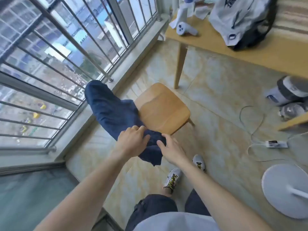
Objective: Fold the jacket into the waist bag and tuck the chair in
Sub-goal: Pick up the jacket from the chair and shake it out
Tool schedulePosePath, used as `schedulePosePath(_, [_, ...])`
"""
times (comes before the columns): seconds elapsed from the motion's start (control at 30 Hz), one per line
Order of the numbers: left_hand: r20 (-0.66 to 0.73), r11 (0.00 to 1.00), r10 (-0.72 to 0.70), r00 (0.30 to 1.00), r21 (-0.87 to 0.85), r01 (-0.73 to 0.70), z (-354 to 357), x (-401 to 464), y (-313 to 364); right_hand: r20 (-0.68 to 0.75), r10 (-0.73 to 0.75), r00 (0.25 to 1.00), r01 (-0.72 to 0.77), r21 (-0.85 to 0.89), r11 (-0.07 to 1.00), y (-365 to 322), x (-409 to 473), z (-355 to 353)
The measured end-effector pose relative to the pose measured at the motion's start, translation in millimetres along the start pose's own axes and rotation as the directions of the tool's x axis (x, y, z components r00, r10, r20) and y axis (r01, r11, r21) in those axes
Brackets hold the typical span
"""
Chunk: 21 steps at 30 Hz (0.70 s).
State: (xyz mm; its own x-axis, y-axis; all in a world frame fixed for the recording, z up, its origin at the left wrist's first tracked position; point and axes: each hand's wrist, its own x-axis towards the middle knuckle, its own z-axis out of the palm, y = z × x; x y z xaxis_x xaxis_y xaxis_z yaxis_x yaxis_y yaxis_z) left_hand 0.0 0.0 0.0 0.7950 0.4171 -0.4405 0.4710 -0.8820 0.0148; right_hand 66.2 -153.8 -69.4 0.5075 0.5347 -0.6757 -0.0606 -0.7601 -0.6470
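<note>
A dark blue jacket hangs over the back of a wooden chair and trails down toward me. My left hand grips the jacket's cloth near the chair's near corner, a ring on one finger. My right hand rests on the jacket's lower end beside it, fingers curled into the fabric. The chair stands out on the tiled floor, apart from the wooden table. A grey and black bag lies on that table; I cannot tell whether it is the waist bag.
A barred window runs along the left with a low sill. A white controller lies on the table. A power strip with cables, a fan base and grey appliances stand on the floor at right.
</note>
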Motion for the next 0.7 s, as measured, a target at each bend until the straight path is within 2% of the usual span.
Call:
schedulePosePath(0.17, [0.074, 0.977, -0.211, 0.975, -0.009, 0.212, 20, 7, -5, 0.188, 0.203, 0.961, -0.243, 0.221, 0.945, 2, 74, 16])
schedulePosePath(0.37, [0.051, 0.965, -0.259, 0.965, 0.066, 0.255, 35, 21, -10, 0.278, 0.261, 0.925, -0.353, 0.371, 0.859, -4, 140, 45])
schedulePosePath(0.47, [-0.005, 0.964, -0.253, 0.968, 0.089, 0.252, 38, 24, -13, 0.342, 0.196, 0.919, -0.322, 0.365, 0.874, -8, 155, 65])
schedulePosePath(0.7, [-0.025, 0.967, -0.248, 0.969, 0.062, 0.249, 38, 15, -14, 0.298, 0.141, 0.944, -0.249, 0.362, 0.898, -22, 138, 67])
